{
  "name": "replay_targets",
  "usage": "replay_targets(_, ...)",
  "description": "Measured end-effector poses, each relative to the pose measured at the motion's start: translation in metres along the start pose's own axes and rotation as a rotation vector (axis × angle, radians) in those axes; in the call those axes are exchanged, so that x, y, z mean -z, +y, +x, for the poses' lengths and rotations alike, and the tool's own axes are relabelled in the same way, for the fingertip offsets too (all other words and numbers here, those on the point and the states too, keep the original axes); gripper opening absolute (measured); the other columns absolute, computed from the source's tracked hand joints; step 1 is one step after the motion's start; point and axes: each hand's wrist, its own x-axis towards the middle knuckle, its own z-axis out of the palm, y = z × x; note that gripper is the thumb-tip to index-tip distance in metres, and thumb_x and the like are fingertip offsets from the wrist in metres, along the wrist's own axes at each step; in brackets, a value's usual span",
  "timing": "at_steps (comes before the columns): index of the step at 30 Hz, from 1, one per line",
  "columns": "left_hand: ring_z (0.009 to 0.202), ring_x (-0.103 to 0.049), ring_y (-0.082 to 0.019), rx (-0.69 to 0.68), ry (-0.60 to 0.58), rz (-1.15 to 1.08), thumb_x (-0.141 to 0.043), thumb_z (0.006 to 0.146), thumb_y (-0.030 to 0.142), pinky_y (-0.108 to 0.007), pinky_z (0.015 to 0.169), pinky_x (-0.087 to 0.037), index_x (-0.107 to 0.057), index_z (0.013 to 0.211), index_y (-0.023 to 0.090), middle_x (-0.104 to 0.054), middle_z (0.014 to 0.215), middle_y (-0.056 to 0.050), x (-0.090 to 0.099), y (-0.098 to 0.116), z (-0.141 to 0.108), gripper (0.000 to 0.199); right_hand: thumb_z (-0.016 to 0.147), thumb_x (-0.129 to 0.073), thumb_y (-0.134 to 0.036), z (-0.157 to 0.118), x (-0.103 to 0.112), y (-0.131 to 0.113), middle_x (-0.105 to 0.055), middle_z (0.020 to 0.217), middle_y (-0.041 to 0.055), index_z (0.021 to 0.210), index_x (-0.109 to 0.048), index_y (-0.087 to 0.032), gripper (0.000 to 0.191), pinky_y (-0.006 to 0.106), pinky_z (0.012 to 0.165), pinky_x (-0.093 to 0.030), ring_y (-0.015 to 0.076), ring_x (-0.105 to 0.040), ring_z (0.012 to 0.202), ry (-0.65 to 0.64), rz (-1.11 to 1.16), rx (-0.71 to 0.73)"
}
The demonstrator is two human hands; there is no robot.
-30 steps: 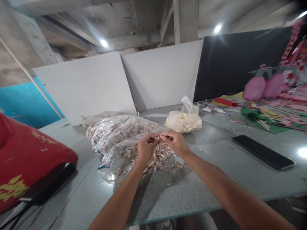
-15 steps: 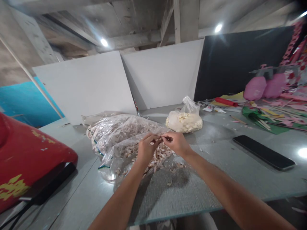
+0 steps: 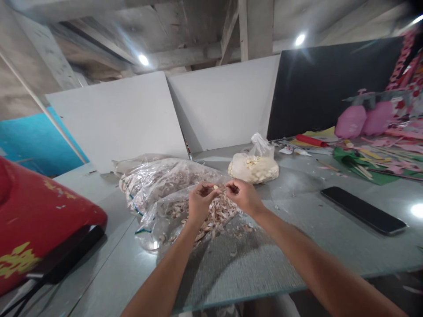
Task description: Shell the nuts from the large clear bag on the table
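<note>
Between the thumb and fingertips of my left hand [image 3: 201,202] is a small pale yellow kernel [image 3: 216,187]. My right hand [image 3: 243,196] is closed in a pinch just to the right, a small gap away; what it holds is too small to make out. Both hands are over a heap of brown and white shell-like flakes [image 3: 220,213] at the mouth of a large clear plastic bag [image 3: 158,176]. Behind my right hand sits a knotted clear bag of pale kernels [image 3: 254,167].
A black phone [image 3: 363,209] lies on the grey table [image 3: 238,281] at the right. A red container [image 3: 42,220] stands at the left. Pink bottles [image 3: 352,121], green paper [image 3: 373,171] and craft scraps are at the back right, with upright boards [image 3: 228,101] behind.
My hands, which were touching at the fingertips, have moved slightly apart. The pale kernel now shows in my left fingertips.
</note>
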Motion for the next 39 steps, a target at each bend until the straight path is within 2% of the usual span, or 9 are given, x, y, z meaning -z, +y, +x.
replay_targets(5,0.061,-0.059,-0.01,0.174,-0.056,-0.299,-0.076,0.055,0.028,-0.029,0.065,-0.051,-0.064,0.078,0.015,-0.066,0.085,-0.002,-0.005,0.006,-0.002,0.029,0.075,-0.049,-0.022,0.001,0.004,0.003,-0.061,0.067,0.001,0.078,-0.06,-0.015,0.013,0.02,0.061,-0.041,0.0112,-0.053,0.061,0.049,0.003,-0.029)
replay_targets(9,0.055,-0.053,-0.006,0.242,-0.122,-0.4,-0.073,0.062,0.031,-0.024,0.057,-0.05,-0.065,0.088,0.018,-0.06,0.073,0.002,-0.003,0.003,-0.002,0.03,0.081,-0.044,-0.024,0.002,0.007,0.004,-0.059,0.07,0.001,0.09,-0.056,-0.016,0.017,0.021,0.062,-0.041,0.0116,-0.054,0.062,0.063,0.022,-0.05)
replay_targets(12,0.055,-0.052,-0.006,0.257,-0.162,-0.381,-0.071,0.066,0.036,-0.023,0.057,-0.049,-0.064,0.095,0.019,-0.06,0.076,0.001,-0.002,0.001,-0.001,0.034,0.083,-0.041,-0.021,0.002,0.008,0.003,-0.06,0.077,0.0026,0.101,-0.053,-0.017,0.021,0.022,0.066,-0.043,0.0127,-0.056,0.069,0.046,0.043,-0.014)
replay_targets(17,0.058,-0.054,-0.005,0.244,-0.174,-0.394,-0.068,0.07,0.035,-0.021,0.056,-0.049,-0.062,0.099,0.021,-0.06,0.089,0.0,-0.001,0.0,-0.001,0.033,0.083,-0.045,-0.023,0.0,0.009,-0.004,-0.059,0.087,0.0056,0.091,-0.059,-0.017,0.017,0.022,0.065,-0.044,0.0129,-0.056,0.075,-0.021,0.059,0.055)
replay_targets(21,0.062,-0.058,-0.007,0.241,-0.167,-0.383,-0.068,0.07,0.034,-0.021,0.057,-0.05,-0.063,0.098,0.02,-0.061,0.087,0.0,-0.002,0.001,-0.002,0.032,0.082,-0.053,-0.034,-0.002,0.006,-0.009,-0.062,0.084,0.0038,0.102,-0.059,-0.018,0.027,0.022,0.064,-0.046,0.0127,-0.058,0.073,-0.06,0.181,0.026)
replay_targets(24,0.061,-0.057,-0.007,0.241,-0.175,-0.335,-0.07,0.067,0.034,-0.021,0.056,-0.05,-0.063,0.095,0.018,-0.062,0.082,0.0,-0.003,0.002,-0.003,0.034,0.081,-0.055,-0.037,-0.003,0.002,-0.01,-0.065,0.084,0.0035,0.099,-0.06,-0.018,0.026,0.022,0.063,-0.046,0.0126,-0.059,0.072,-0.072,0.205,0.007)
replay_targets(32,0.047,-0.05,-0.006,0.241,-0.17,-0.243,-0.072,0.064,0.036,-0.021,0.048,-0.046,-0.06,0.096,0.016,-0.054,0.061,0.005,-0.007,0.002,-0.004,0.04,0.082,-0.051,-0.03,-0.001,0.011,-0.008,-0.063,0.078,0.0048,0.082,-0.061,-0.018,0.016,0.023,0.065,-0.046,0.0135,-0.058,0.071,0.086,0.09,0.119)
replay_targets(36,0.047,-0.05,-0.006,0.265,-0.156,-0.235,-0.072,0.061,0.039,-0.021,0.048,-0.046,-0.059,0.081,0.013,-0.056,0.066,0.002,-0.011,-0.002,-0.006,0.036,0.081,-0.051,-0.03,0.001,0.008,-0.004,-0.065,0.079,0.0042,0.084,-0.062,-0.018,0.017,0.023,0.065,-0.046,0.0135,-0.059,0.071,0.013,0.155,0.036)
replay_targets(39,0.046,-0.051,-0.006,0.267,-0.148,-0.214,-0.068,0.065,0.043,-0.022,0.047,-0.046,-0.058,0.087,0.013,-0.057,0.069,0.002,-0.011,-0.002,-0.005,0.039,0.083,-0.047,-0.032,0.001,0.003,0.005,-0.065,0.081,0.004,0.091,-0.062,-0.017,0.023,0.023,0.065,-0.045,0.0135,-0.059,0.071,-0.027,0.166,-0.014)
